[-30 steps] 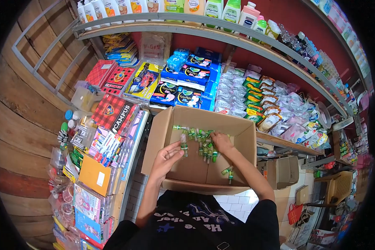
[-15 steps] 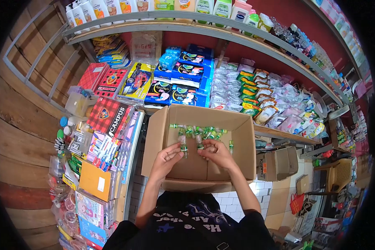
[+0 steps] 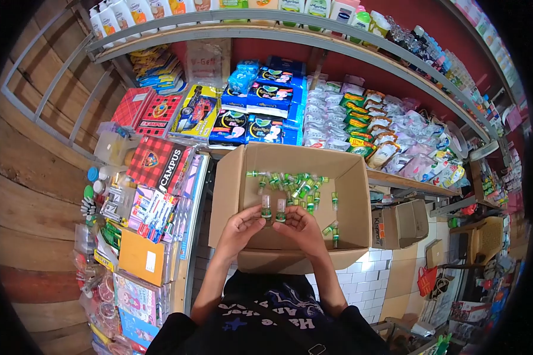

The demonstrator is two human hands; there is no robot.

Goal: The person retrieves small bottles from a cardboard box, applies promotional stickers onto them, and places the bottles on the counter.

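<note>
Over the open cardboard box [image 3: 231, 201], my left hand [image 3: 241, 229] pinches a small clear bottle with a green label [image 3: 266, 207], held upright. A matching bottle [image 3: 281, 210] is upright between the fingers of my right hand [image 3: 300, 229], a small gap from the first. Several more green-labelled bottles [image 3: 305, 188] lie scattered on the box floor, mostly toward the far side, with a few near the right wall [image 3: 336, 234].
Left of the box is a counter stacked with notebooks [image 3: 157, 163] and an orange envelope [image 3: 142, 258]. Behind it are blue packs [image 3: 269, 97] and rows of pouches [image 3: 355, 118] under a metal-edged shelf [image 3: 278, 36]. Another cardboard box [image 3: 411, 222] sits at the right.
Both hands have come slightly nearer each other and the bottles now stand upright. More bottles show in the box. The view has shifted a little.
</note>
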